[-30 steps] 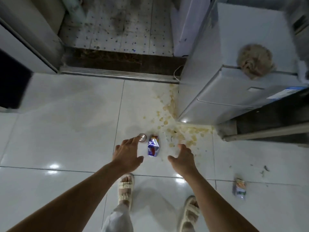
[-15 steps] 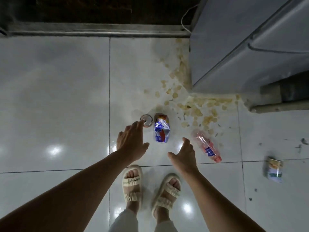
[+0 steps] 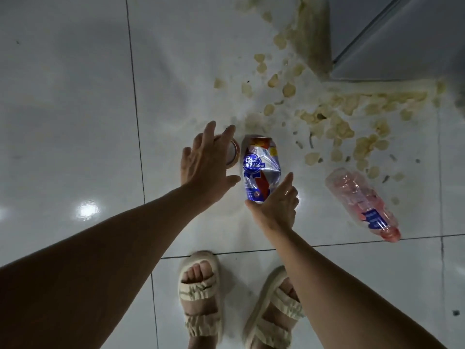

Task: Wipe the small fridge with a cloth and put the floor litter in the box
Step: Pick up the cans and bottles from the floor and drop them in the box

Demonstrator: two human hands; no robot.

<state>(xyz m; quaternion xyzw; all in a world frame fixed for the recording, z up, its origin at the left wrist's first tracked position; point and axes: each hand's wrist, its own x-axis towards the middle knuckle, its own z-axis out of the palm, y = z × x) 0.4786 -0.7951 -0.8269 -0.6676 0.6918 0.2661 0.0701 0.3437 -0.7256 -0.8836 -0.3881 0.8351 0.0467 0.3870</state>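
A crushed blue, white and red can point(image 3: 260, 170) lies on the white floor tiles. Left of it stands a small round can point(image 3: 56, 154) seen end-on, mostly covered by my left hand point(image 3: 207, 162), whose spread fingers hover over it. My right hand point(image 3: 276, 202) is at the near end of the crushed can, thumb and forefinger spread wide beside it. A crumpled clear plastic bottle point(image 3: 362, 204) with a blue label lies to the right. The small fridge's lower corner point(image 3: 400, 39) shows at the top right. No cloth or box is in view.
Yellowish crumbs and stains point(image 3: 334, 122) spread over the floor from the fridge's corner toward the can. My feet in cream sandals point(image 3: 201, 295) stand just behind the litter.
The view has dropped closer to the floor. Both hands have moved forward: the left now covers the round can, the right has reached the crushed can's near end.
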